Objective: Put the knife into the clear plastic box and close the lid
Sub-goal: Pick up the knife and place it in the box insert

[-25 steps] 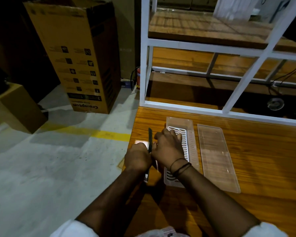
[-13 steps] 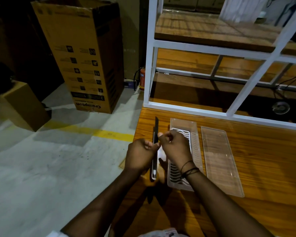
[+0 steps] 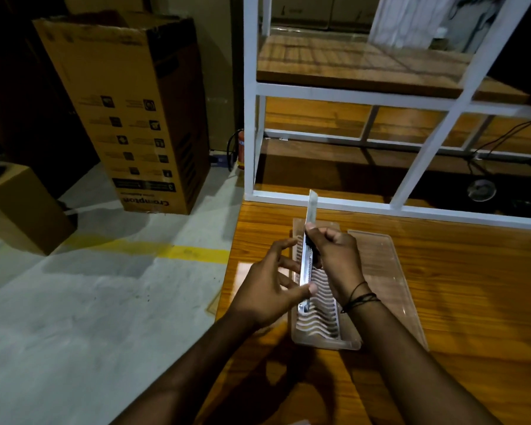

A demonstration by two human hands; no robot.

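Up over the clear plastic box [image 3: 319, 329], in the head view, the knife [image 3: 307, 246] is held in the air with its blade pointing away from the person. The right hand [image 3: 334, 259] has its fingers [image 3: 313, 233] wrapped round the dark handle and pinching it. The left hand [image 3: 267, 289] sits just beside the knife with fingers spread loosely, its thumb touching the near end of the knife. The box lies open on the wooden surface [image 3: 457, 302], a white wavy insert inside it. The lid [image 3: 387, 271] lies flat just beside the box, on its right. A cardboard carton [image 3: 129, 118] stands on the floor to the left.
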